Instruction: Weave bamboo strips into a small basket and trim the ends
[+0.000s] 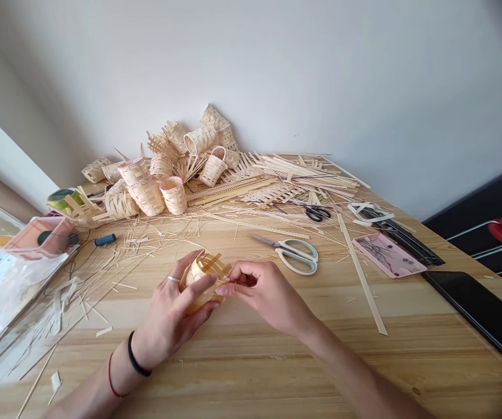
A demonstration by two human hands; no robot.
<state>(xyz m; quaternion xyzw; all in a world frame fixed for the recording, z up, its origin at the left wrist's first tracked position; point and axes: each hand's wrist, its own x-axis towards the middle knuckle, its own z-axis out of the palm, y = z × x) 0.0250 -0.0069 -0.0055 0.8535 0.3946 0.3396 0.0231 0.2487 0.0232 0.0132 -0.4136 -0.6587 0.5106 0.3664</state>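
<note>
A small woven basket (197,269) of pale wood strips is held above the table, lying tilted, with strip ends sticking out at its rim. My left hand (173,299) wraps round it, a ring on one finger. At the basket's right side, the thumb and forefinger of my right hand (260,288) pinch together on a strip at the rim. The pinched part is mostly covered by the fingers. Just beyond my right hand lie scissors (297,254) with white and pale blue handles.
Woven baskets (146,195) and loose strips (286,180) pile against the wall. Black scissors (318,213), a pink tray (386,256) with pins, a long flat strip (360,273) and a black tablet-like slab (482,314) lie right. A pink bin (45,238) and a blue cylinder (105,240) stand left.
</note>
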